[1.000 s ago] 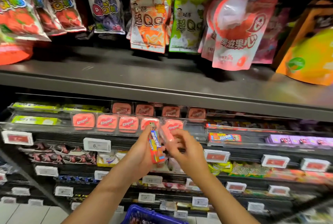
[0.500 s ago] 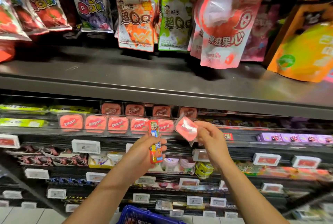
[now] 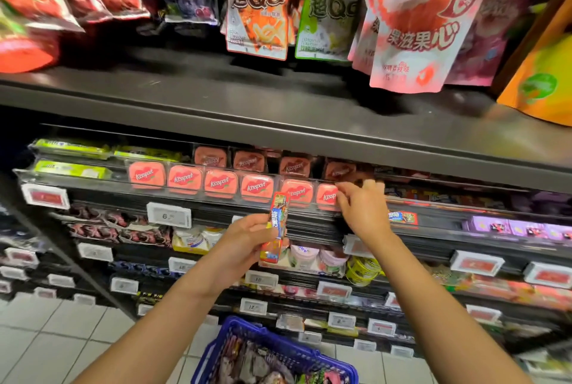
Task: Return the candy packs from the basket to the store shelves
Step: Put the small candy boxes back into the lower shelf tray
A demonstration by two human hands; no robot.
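The left hand (image 3: 244, 241) is gripping a slim red and blue candy stick pack (image 3: 276, 227), fingers curled around it, holding it upright in front of the shelves. The right hand (image 3: 362, 209) is reaching to the right end of the front row of red Kissport tins (image 3: 220, 183), fingertips (image 3: 342, 190) loosely bent and touching the rightmost Kissport tin (image 3: 327, 196) sitting in the clear shelf tray (image 3: 77, 181). The blue basket (image 3: 272, 352) is sitting low and near, holding more candy packs (image 3: 247, 365).
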